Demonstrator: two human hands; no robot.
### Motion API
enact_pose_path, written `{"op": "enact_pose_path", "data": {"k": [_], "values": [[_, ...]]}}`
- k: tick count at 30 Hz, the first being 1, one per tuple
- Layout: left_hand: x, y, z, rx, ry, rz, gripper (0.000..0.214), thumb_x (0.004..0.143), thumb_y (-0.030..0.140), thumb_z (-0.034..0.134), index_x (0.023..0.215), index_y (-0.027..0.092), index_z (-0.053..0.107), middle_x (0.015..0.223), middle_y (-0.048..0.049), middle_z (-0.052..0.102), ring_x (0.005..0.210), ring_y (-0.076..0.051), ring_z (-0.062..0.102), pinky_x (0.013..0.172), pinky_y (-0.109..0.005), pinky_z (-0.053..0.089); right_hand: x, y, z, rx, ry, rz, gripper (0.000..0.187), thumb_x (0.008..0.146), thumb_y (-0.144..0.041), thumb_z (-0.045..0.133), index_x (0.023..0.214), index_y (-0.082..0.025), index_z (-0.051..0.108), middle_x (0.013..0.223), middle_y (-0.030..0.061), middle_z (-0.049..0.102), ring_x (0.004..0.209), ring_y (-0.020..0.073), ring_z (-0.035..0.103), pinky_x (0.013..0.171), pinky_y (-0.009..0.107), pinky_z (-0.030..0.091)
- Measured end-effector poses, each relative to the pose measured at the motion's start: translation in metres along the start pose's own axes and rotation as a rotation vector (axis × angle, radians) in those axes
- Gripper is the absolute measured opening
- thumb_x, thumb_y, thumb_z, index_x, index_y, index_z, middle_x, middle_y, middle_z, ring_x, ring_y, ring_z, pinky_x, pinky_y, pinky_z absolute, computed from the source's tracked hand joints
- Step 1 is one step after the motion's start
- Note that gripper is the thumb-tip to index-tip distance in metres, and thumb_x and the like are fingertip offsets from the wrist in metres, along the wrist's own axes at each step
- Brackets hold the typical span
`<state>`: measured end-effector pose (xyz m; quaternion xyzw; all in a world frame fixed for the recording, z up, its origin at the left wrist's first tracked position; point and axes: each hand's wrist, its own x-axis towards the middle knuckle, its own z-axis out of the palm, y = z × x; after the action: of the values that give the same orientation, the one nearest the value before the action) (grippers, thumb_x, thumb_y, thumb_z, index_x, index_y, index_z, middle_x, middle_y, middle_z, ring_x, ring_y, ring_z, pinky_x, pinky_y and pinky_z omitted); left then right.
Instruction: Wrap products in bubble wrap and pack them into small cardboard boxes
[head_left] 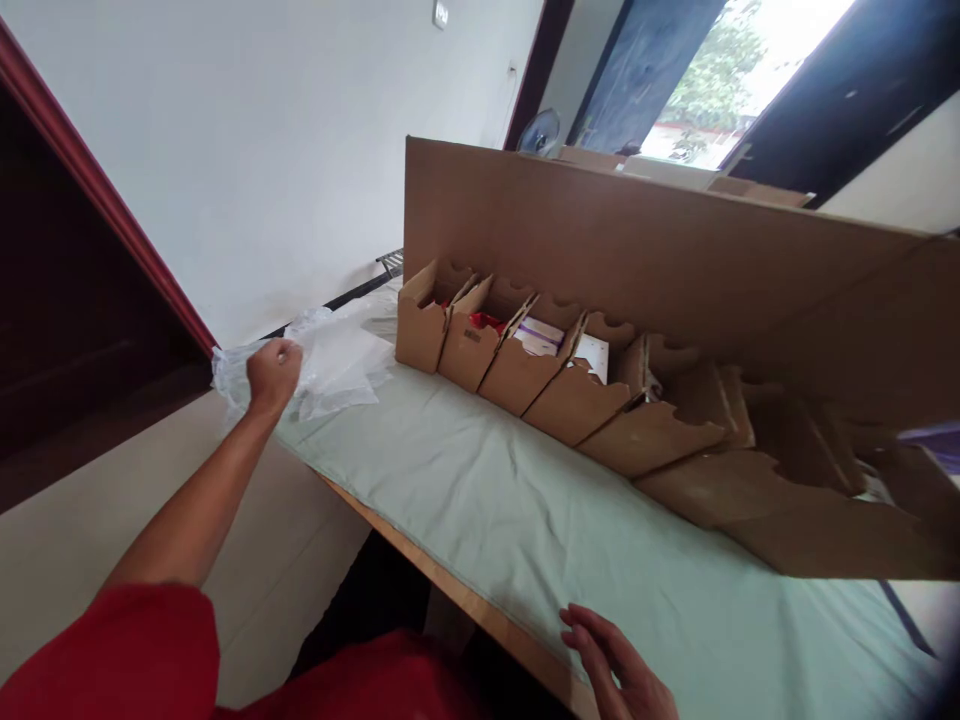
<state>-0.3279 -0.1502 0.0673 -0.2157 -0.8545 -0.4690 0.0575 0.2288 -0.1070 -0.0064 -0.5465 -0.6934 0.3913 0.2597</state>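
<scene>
My left hand [273,373] reaches out to the far left end of the table and is closed on a clear plastic bag [330,362] from a loose pile there. My right hand [621,668] rests near the table's front edge with its fingers stretched out and holds nothing. A pale green cloth [495,500] covers the table. A row of several open brown cardboard boxes [525,365] stands along the back of the cloth, some with red or white and purple items inside.
A large flat cardboard sheet [600,230] stands upright behind the boxes. The table's wooden edge [450,590] runs along the front. A white wall is at the left, a fan [540,132] and a bright doorway at the back.
</scene>
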Motion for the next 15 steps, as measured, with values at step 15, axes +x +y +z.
{"op": "enact_pose_path", "data": {"k": [15], "values": [[-0.284, 0.039, 0.046, -1.057, -1.168, -0.555, 0.027, 0.069, 0.038, 0.071, 0.091, 0.021, 0.074, 0.093, -0.0068, 0.077, 0.103, -0.031, 0.07, 0.09, -0.044, 0.054, 0.044, -0.067, 0.09, 0.934, -0.23, 0.317, 0.06, 0.063, -0.076, 0.075, 0.082, -0.02, 0.068, 0.092, 0.0099, 0.075, 0.082, 0.0265, 0.069, 0.07, 0.038, 0.057]]}}
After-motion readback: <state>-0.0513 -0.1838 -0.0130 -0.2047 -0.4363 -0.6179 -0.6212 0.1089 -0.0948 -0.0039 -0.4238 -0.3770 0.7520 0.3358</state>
